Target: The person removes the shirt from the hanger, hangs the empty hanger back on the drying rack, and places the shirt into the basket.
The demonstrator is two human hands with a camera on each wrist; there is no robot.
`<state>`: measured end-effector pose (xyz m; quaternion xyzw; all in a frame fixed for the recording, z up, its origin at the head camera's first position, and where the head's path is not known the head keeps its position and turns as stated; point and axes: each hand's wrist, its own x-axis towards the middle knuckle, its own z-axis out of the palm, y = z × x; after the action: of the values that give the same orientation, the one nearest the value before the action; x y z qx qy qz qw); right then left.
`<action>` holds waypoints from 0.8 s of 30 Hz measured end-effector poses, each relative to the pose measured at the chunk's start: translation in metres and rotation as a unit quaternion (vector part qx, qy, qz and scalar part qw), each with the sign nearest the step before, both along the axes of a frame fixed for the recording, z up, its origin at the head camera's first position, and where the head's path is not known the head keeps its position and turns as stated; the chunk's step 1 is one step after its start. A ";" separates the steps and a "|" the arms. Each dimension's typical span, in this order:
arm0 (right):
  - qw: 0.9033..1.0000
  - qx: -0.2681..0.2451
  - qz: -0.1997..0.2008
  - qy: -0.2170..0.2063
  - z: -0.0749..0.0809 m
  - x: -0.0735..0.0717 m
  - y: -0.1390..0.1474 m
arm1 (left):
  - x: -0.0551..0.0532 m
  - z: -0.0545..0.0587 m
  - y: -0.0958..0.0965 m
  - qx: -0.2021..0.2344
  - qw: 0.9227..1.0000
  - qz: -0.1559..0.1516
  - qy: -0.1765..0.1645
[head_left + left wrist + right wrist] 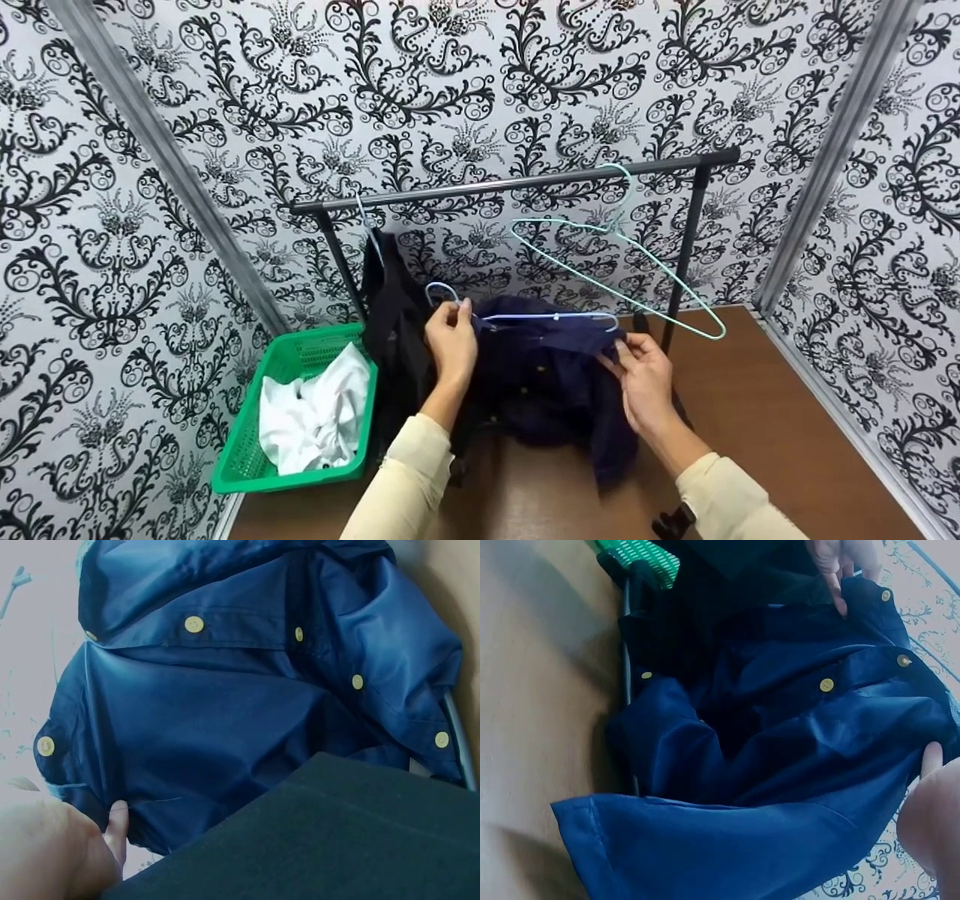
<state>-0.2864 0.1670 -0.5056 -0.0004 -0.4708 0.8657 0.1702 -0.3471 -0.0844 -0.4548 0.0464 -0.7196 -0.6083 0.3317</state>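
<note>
A navy shirt (551, 375) with yellow buttons hangs between my two hands, with a pale blue hanger (555, 316) along its top. My left hand (452, 345) pinches the shirt's edge beside the hanger's hook. At the other side, my right hand (643, 375) grips the shirt's shoulder close to the hanger's curved end. The left wrist view has the shirt's buttoned front (202, 712) spread out, the left thumb (116, 829) pressing on the cloth. In the right wrist view a sleeve (697, 847) hangs down, and the right thumb (931, 759) lies on the fabric.
A dark metal rack (487, 187) stands across the table (739, 390). From it hang a mint-green hanger (660, 262) at right and a black garment (394, 322) at left. Left of that, a green basket (247, 450) holds white cloth (319, 416). Patterned walls stand close behind.
</note>
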 end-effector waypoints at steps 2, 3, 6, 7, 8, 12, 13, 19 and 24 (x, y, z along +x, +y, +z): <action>1.000 0.013 -0.007 -0.009 0.000 0.001 0.001 | 0.000 0.000 0.000 -0.003 1.000 0.002 -0.001; 1.000 0.019 -0.011 -0.015 0.000 0.002 0.001 | 0.000 0.000 0.001 -0.005 1.000 0.003 -0.001; 0.998 0.044 -0.025 -0.034 0.001 0.004 0.002 | 0.001 0.000 0.002 -0.012 1.000 0.008 -0.003; 0.998 0.051 -0.029 -0.038 0.001 0.005 0.002 | 0.001 0.000 0.002 -0.014 1.000 0.010 -0.004; 0.997 0.059 -0.031 -0.043 0.001 0.006 0.002 | 0.002 0.000 0.003 -0.016 1.000 0.011 -0.003; 0.992 0.101 -0.037 -0.062 -0.001 0.009 0.002 | 0.004 -0.001 0.003 -0.019 1.000 0.013 -0.001; 0.991 0.109 -0.036 -0.068 -0.002 0.009 0.002 | 0.004 -0.002 0.004 -0.021 1.000 0.014 0.000; 0.981 0.157 -0.040 -0.104 -0.005 0.011 0.005 | 0.004 -0.002 0.005 -0.025 1.000 0.004 0.003; 0.979 0.167 -0.046 -0.103 -0.005 0.010 0.007 | 0.004 -0.001 0.006 -0.034 0.999 -0.001 0.012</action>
<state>-0.2766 0.1738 -0.5103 -0.0830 -0.6231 0.7615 0.1581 -0.3429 -0.0782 -0.4556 0.0271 -0.7360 -0.5842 0.3410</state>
